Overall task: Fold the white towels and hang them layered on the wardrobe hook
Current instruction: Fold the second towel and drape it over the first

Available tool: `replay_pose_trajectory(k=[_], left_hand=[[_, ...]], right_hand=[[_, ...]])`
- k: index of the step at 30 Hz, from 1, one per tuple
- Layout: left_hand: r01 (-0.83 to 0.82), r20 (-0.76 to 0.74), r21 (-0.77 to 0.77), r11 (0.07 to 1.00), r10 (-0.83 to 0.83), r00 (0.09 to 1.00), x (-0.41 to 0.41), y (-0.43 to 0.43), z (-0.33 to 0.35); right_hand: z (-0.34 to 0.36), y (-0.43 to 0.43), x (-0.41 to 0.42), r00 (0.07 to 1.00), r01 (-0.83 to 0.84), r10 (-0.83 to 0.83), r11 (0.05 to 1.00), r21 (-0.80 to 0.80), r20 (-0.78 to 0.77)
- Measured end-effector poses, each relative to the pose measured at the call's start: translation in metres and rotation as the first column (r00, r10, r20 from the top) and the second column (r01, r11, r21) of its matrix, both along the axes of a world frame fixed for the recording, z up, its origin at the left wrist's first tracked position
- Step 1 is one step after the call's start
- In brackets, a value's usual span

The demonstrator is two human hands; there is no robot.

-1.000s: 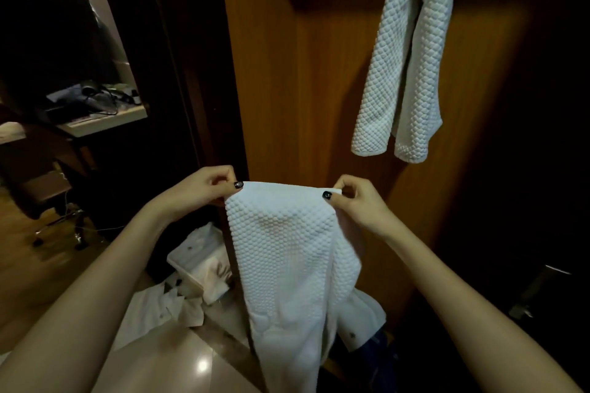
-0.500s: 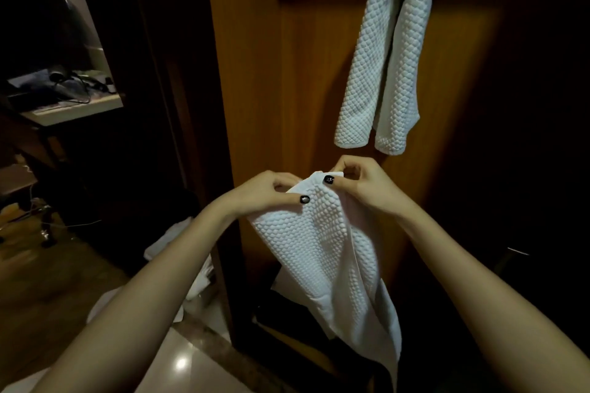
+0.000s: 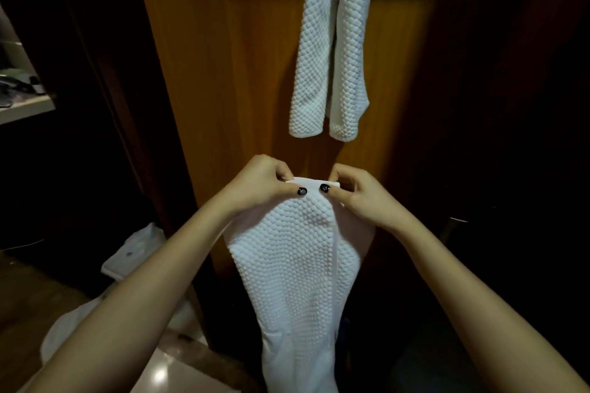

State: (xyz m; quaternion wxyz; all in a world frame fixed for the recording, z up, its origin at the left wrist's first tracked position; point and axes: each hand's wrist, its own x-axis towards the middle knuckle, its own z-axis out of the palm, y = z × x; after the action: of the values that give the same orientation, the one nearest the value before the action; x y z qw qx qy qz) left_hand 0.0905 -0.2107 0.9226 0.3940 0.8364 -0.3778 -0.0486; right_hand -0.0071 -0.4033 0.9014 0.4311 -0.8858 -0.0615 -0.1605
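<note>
While left hand (image 3: 258, 185) and right hand (image 3: 360, 196) pinch it, towel (image 3: 293, 265) hangs.

Dim overall. Warm light hits the wood panel (image 3: 255, 89) centre; its top strip and the frame's sides drop to near black. Held towel (image 3: 297, 265) runs bright, weave washed out low down. Glare spot on the glossy floor (image 3: 158, 375). Wide-angle stretch on the forearms (image 3: 127, 313) at bottom corners. Slightly soft.

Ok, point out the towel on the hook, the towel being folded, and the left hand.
hung towel (image 3: 316, 57): head view, left hanging half.
held towel (image 3: 287, 265): head view, middle of textured front.
left hand (image 3: 260, 182): head view, back of hand, pinching the held towel's top edge.
</note>
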Motion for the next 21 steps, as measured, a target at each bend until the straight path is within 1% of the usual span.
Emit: replay_pose_trajectory(k=[2,4,6,8,10,13,15,16,17,20,21], left_hand=[[-0.040,0.102,0.026,0.999,0.038,0.994,0.000,0.001,0.005],[-0.070,0.195,0.083,0.994,0.053,0.979,0.000,0.004,0.009],[-0.118,0.261,0.123,0.985,0.082,0.962,0.000,0.008,0.009],[-0.175,0.300,0.132,0.976,0.128,0.945,0.001,0.015,0.006],[-0.165,0.273,0.148,0.975,0.120,0.954,0.006,0.028,0.006],[0.028,0.104,0.201,0.979,-0.050,0.993,0.014,0.050,0.013],[0.132,-0.003,0.241,0.962,-0.135,0.991,0.015,0.058,0.016],[0.132,-0.033,0.246,0.960,-0.127,0.991,0.015,0.060,0.015],[0.096,-0.047,0.234,0.968,-0.087,0.995,0.016,0.061,0.013],[-0.074,-0.069,0.130,0.989,0.083,0.994,0.017,0.061,0.004],[-0.117,-0.044,0.100,0.988,0.122,0.992,0.018,0.060,0.001]], right_hand=[[-0.004,0.000,-0.003,0.999,-0.009,0.008,0.999,-0.032,-0.037],[-0.006,0.003,-0.004,0.997,-0.021,0.017,0.999,-0.048,-0.077],[-0.006,0.008,-0.001,0.994,-0.023,0.015,0.997,-0.075,-0.108],[-0.005,0.017,0.003,0.995,-0.012,0.001,0.994,-0.106,-0.097],[-0.004,0.028,0.008,0.998,-0.021,0.016,0.996,-0.090,-0.055],[0.002,0.041,0.017,0.994,-0.105,0.104,0.994,-0.039,-0.027],[0.006,0.051,0.025,0.988,-0.157,0.157,0.987,-0.044,-0.015],[0.008,0.055,0.028,0.985,-0.172,0.172,0.984,-0.052,-0.010],[0.009,0.058,0.031,0.984,-0.176,0.176,0.983,-0.057,-0.004],[0.012,0.061,0.035,0.989,-0.144,0.145,0.987,-0.066,0.011],[0.013,0.060,0.035,0.991,-0.132,0.132,0.989,-0.072,0.003]])
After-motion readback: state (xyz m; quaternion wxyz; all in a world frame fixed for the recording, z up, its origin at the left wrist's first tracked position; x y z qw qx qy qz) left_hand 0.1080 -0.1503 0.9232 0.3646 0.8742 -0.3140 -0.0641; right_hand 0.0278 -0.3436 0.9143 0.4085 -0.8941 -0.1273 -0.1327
